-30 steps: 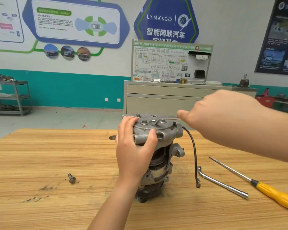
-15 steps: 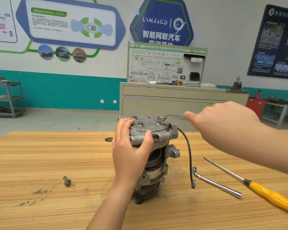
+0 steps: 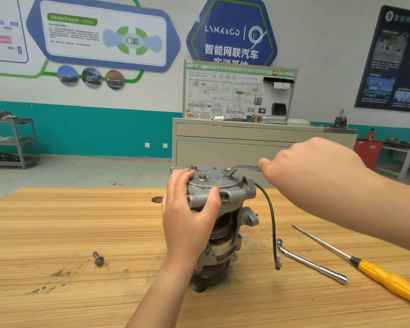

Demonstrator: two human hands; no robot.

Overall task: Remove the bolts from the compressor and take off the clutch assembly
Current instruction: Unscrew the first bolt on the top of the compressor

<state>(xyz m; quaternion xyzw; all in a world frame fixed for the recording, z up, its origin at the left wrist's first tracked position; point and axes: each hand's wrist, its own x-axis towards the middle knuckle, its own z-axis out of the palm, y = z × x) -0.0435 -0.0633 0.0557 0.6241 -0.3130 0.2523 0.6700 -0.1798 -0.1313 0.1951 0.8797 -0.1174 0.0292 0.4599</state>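
- compressor (image 3: pixel 223 185) is standing on end about mid counter (image 3: pixel 57 233), dark pulley (image 3: pixel 206 278) at the bottom against the wood, grey cover plate facing up
- left hand (image 3: pixel 187 223) comes in from the near side and grips the top housing; fingers (image 3: pixel 178 178) curled over the left edge of the cover, thumb pressed on the near side lug
- right hand (image 3: pixel 317 166) reaches in from the right and holds the handle of a flat wrench (image 3: pixel 243 167); fingers closed round it as far as I can tell, since only the back of the hand shows
- ring end of the wrench sits over the bolt at the far right of the cover; two more bolts (image 3: pixel 202 177) are seated on the left half of the plate
- one loose bolt (image 3: pixel 98 258) lies on the counter, well to the left of the compressor
- black wire (image 3: pixel 271 218) loops off the right side of the housing and hangs down; its end is at the counter
- L-shaped socket wrench (image 3: pixel 313 265) lies just right of the wire; a screwdriver (image 3: pixel 388 280) with a yellow handle lies beyond it, near the right edge
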